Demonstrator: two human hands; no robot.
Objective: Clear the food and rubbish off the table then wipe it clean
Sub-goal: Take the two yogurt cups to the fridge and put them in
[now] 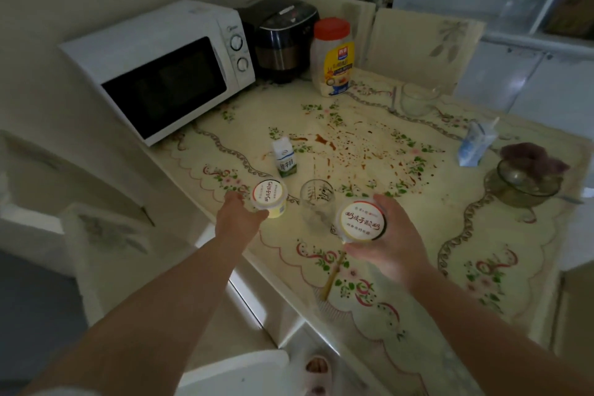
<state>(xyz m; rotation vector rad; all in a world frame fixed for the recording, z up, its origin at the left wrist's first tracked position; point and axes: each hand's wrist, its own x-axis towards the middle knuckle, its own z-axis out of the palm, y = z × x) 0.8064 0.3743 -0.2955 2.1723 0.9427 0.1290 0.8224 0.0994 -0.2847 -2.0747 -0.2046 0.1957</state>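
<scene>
The left hand gripped a yogurt tub at the table's nine-o'clock edge, fingers mostly hidden behind it; the right hand held a second yogurt tub, lid tilted up, fingertips hidden; whether it touched the table could not be told. A clear glass, faint, stood between the tubs; brown spill lay at its twelve o'clock.

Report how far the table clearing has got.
Done: nothing looks cleared yet. In hand: the left hand grips the left cup, and the right hand holds the right cup. Left: the white carton, blue carton, glass, bowl and chopstick sit on the table, and the brown spill is unwiped.
</scene>
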